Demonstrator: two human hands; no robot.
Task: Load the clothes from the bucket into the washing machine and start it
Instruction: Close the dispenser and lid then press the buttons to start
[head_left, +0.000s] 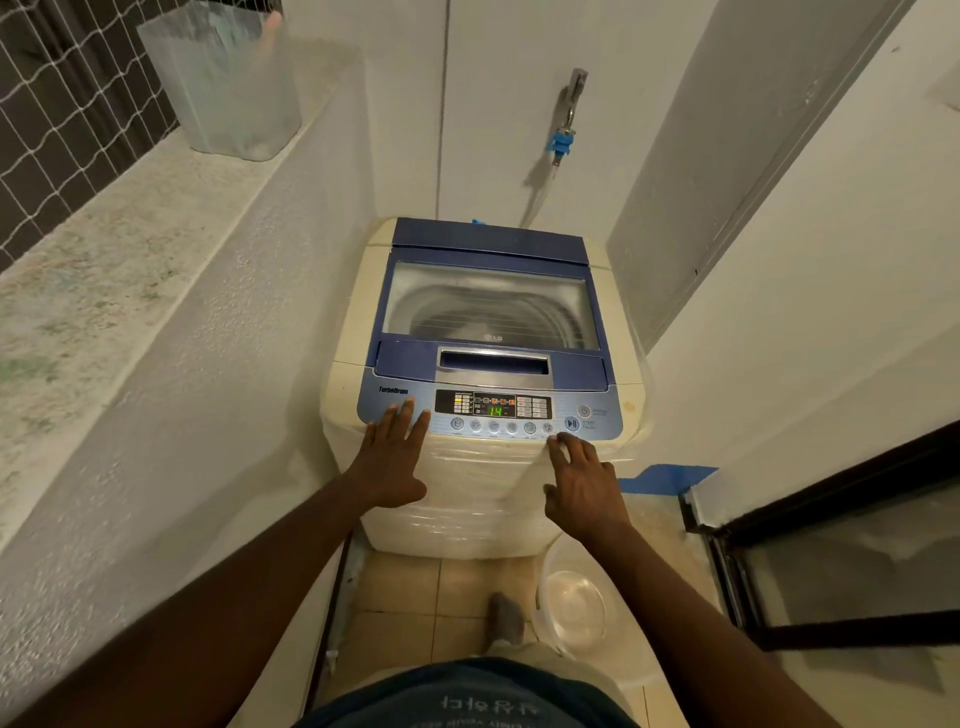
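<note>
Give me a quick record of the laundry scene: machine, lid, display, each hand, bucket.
Washing machine: top loader
Lid: closed
Display: lit, reads 14
Left hand: flat on the control panel, left end
Right hand: fingers spread, tips at the panel's front edge, near the start/pause button
Bucket: on the floor, no clothes visible inside

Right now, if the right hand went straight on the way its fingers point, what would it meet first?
Probably the small round button just left of the start/pause button on the control panel; the right hand is almost there, though depth is unclear.
</note>
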